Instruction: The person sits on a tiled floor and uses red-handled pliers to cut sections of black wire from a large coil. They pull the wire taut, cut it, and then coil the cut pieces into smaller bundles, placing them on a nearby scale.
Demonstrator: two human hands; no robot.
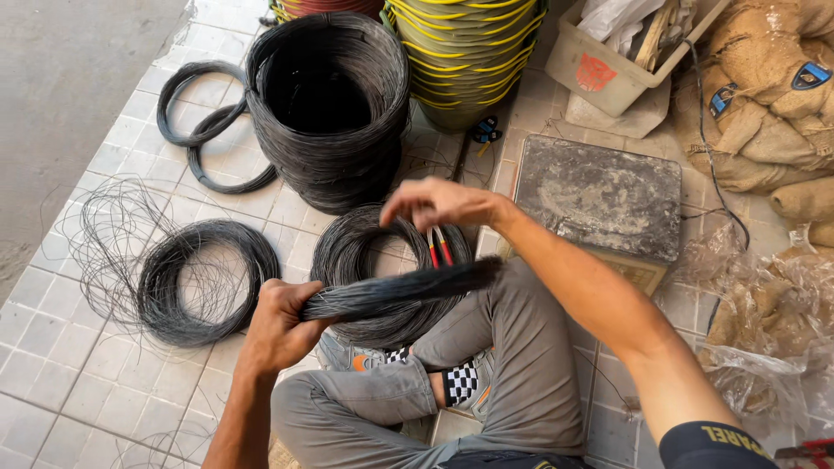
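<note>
A tall stack of black wire coils (328, 104) stands on the white tiled floor (78, 382), beside nested yellow-rimmed baskets (465, 52). A flat grey weighing scale (599, 195) lies to the right. Nearer the knees sit a loose black wire coil (204, 282) and a tighter dark wire coil (360, 252). The left hand (280, 326) is clenched around one end of a straight bundle of cut black wires (408, 287), held across the lap. The right hand (430, 204) hovers above with fingers half curled, empty, over red-handled pliers (439, 247).
</note>
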